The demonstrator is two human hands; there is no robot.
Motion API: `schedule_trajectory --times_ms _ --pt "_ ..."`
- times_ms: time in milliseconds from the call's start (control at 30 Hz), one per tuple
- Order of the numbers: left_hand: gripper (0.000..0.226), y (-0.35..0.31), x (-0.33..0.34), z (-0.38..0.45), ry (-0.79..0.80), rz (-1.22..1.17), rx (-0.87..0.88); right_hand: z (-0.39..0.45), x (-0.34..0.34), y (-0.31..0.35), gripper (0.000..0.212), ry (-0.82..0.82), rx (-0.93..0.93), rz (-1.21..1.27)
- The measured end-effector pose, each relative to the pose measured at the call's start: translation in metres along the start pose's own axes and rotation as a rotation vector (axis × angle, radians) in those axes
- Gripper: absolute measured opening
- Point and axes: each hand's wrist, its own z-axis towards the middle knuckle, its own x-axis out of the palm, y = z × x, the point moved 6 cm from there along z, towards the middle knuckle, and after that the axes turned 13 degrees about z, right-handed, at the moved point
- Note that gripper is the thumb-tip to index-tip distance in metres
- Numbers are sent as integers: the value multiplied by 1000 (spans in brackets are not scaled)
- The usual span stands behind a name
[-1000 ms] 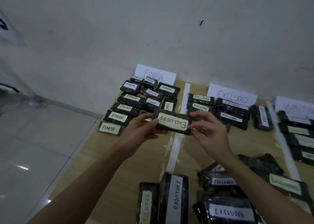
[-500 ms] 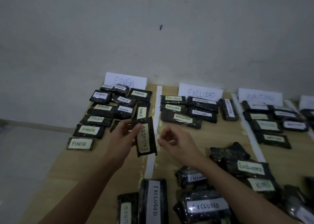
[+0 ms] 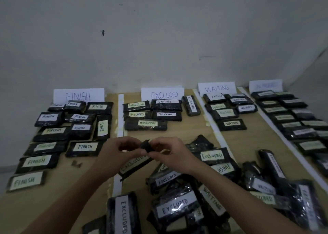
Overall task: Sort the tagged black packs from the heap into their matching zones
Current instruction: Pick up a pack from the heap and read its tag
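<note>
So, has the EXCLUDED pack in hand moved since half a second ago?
Yes. The held pack stood upright along the white tape strip; now it slants, mostly to the strip's right.

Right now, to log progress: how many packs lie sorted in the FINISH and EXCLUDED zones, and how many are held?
FINISH zone packs: 12
EXCLUDED zone packs: 6
Held pack: 1
Total: 19

It is dim here, with soft gray light and no hard shadows. The shiny packs [image 3: 174, 209] near me glint a little. Far labels on the right look blurry, and edges bend.
</note>
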Motion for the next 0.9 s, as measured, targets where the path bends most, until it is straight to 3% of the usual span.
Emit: schedule_trajectory --times_ms 233,400,600,767,900 --pt "45 -18 33 24 70 122 62 -11 -53 -8 17 -196 53 -11" --pt "36 -21 59 48 3 164 20 -9 -127 -26 18 -468 192 139" --pt "40 -27 102 71 102 234 53 5 -198 -87 28 -681 401 261" --pt "40 -26 118 83 128 263 38 20 -221 -133 37 -707 542 114" --pt "40 -20 124 87 141 269 8 33 -218 -121 35 -641 428 -418"
